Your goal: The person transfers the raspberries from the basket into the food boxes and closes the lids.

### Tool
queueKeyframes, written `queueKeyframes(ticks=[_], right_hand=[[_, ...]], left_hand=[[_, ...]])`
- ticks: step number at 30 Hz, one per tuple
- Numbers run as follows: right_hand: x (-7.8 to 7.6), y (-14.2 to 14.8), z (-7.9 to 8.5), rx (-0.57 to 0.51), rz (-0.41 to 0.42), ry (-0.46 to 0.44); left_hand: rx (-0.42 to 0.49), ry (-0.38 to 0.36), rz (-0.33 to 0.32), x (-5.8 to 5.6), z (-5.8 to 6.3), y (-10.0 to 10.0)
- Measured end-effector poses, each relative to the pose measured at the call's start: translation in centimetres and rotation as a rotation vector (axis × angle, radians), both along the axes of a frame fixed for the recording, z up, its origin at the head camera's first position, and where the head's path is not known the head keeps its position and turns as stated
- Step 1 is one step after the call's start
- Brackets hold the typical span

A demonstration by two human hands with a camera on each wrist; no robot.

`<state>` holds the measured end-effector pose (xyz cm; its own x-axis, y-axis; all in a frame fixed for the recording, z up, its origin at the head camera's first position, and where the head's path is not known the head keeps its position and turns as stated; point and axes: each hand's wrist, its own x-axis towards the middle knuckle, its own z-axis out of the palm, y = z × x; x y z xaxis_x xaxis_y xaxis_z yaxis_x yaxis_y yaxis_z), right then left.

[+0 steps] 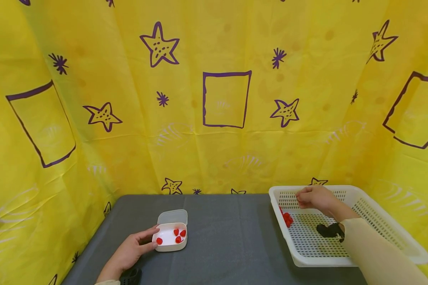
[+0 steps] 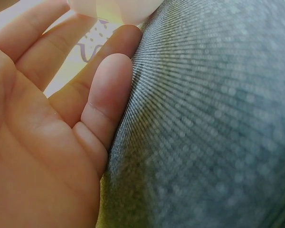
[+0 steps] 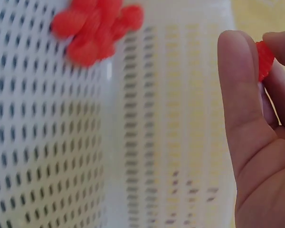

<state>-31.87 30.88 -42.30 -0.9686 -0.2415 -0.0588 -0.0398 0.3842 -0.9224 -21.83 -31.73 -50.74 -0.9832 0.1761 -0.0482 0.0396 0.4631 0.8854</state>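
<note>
In the head view, my left hand (image 1: 128, 250) holds the left end of a small white lidded box (image 1: 172, 248), thumb at the front and fingers at the back. The box's lid (image 1: 172, 216) is folded back, and several red raspberry-like pieces (image 1: 178, 239) lie inside. Part of the box (image 2: 116, 9) shows beyond the left fingers in the left wrist view. Above the white basket (image 1: 297, 259), my right hand (image 1: 317, 199) pinches one red raspberry-like piece (image 3: 264, 60) between thumb and fingers. A cluster of similar raspberry-like pieces (image 3: 92, 28) lies by the basket's wall.
A black object (image 1: 326, 230) shows inside the basket beside the right sleeve (image 1: 378, 249); its kind is unclear. Grey cloth (image 1: 228, 233) covers the table between box and basket. A yellow patterned curtain (image 1: 185, 158) closes off the back and sides.
</note>
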Motion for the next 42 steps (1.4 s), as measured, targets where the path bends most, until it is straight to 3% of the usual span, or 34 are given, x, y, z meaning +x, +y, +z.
queueKeyframes(ticks=[6,12,18,23,30,37,42], right_hand=[[0.1,-2.3,2.3,-0.173,-0.014,-0.025],[0.6,-8.1,5.0,-0.395,-0.023,-0.046],[1.3,-16.0,5.9,-0.390,0.035,-0.023],[2.3,-22.5,4.2,-0.294,0.066,-0.004],[4.0,-30.0,-0.9,-0.278,0.100,-0.057],[6.1,-35.6,-3.7,-0.237,0.094,-0.032],[6.6,-37.6,-4.9,-0.158,0.128,-0.009]], left_hand=[[0.003,0.000,-0.002,0.0,-0.1,0.0],[-0.007,-0.006,0.015,-0.1,-0.3,-0.1],[-0.012,-0.005,0.020,-0.2,-0.4,-0.1],[-0.016,0.003,0.014,-0.1,-0.1,0.0],[-0.007,-0.004,0.009,-0.3,-0.2,0.0],[-0.019,0.009,-0.004,-0.1,0.1,-0.1],[0.017,0.017,-0.021,-0.2,-0.1,-0.2]])
